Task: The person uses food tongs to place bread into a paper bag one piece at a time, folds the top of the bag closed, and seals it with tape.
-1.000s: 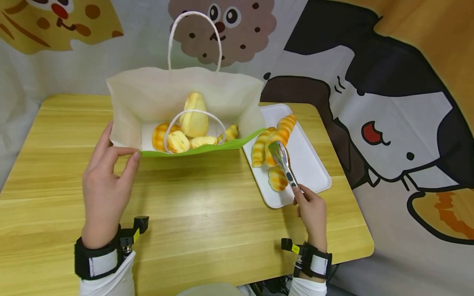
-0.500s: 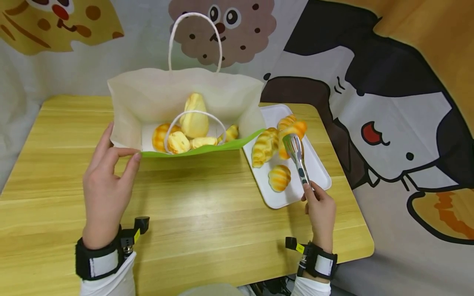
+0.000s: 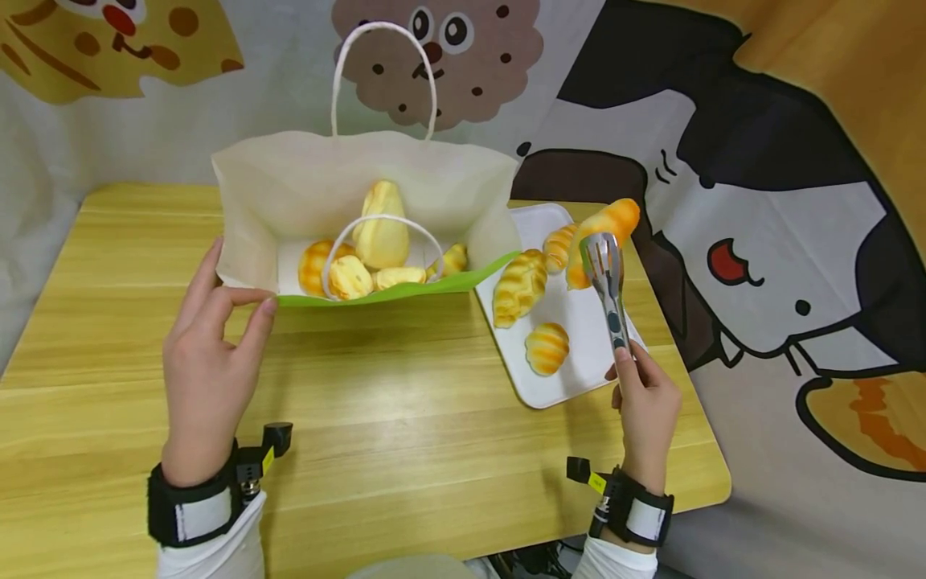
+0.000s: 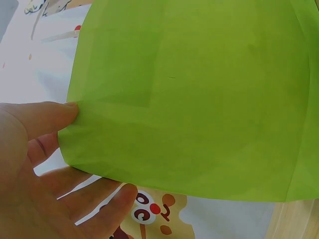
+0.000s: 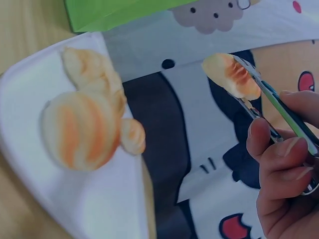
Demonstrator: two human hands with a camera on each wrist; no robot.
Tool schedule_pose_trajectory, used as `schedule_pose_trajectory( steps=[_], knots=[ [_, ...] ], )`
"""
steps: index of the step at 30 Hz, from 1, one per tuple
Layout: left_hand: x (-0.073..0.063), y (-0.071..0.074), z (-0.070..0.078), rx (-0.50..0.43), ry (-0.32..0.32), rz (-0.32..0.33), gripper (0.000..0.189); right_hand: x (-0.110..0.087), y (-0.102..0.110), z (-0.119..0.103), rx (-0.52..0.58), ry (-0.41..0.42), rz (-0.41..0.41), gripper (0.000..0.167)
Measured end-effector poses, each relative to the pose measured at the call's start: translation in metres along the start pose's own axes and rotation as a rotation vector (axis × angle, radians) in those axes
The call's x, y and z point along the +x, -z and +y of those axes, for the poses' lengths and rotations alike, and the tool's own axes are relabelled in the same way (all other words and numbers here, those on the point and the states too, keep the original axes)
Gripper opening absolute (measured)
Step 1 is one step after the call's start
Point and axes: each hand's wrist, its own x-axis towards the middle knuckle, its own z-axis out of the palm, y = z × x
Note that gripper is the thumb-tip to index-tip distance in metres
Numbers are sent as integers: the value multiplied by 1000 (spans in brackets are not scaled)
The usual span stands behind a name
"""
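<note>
With thumb and fingers my left hand [image 3: 212,366] pinches the near left corner of a paper bag [image 3: 289,173], green outside and pale inside, its mouth wide. White cord handles [image 3: 383,26] are on the bag. Inside lie several bread pieces, among them a tall pale roll [image 3: 381,233]. My right hand [image 3: 646,402] grips metal tongs [image 3: 613,301], whose tips clamp a long golden bread roll [image 5: 232,74] above the tray. On the white tray [image 3: 538,392] remain a ridged roll [image 3: 519,289], a small round bun [image 3: 546,349] and another roll [image 3: 559,248].
The wooden table [image 3: 362,450] carries the bag at the back and the tray near its right edge. Behind and to the right hangs a cartoon-printed cloth [image 3: 723,241], close to the table's edges.
The right hand and tongs have moved right, lifting the long bread roll away from the other rolls on the tray. The ridged roll has shifted slightly. The left hand stays at the bag's corner.
</note>
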Motion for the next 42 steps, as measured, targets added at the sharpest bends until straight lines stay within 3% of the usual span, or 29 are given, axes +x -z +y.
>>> schedule_pose_trajectory(
  steps=[14, 25, 29, 36, 42],
  knots=[
    [-1, 1, 1, 2, 10, -9, 14, -7, 7, -42, 23, 250, 24, 29],
    [0, 2, 0, 1, 3, -8, 14, -8, 13, -77, -103, 521, -5, 28],
    [0, 2, 0, -1, -2, -6, 14, -4, 16, -92, -175, 656, -8, 31],
    [1, 3, 0, -3, -12, 1, 14, 0, 14, -117, -338, 850, -99, 39],
    [1, 3, -1, 16, -8, -16, 14, 1, 10, -134, -402, 996, -187, 39]
  ],
)
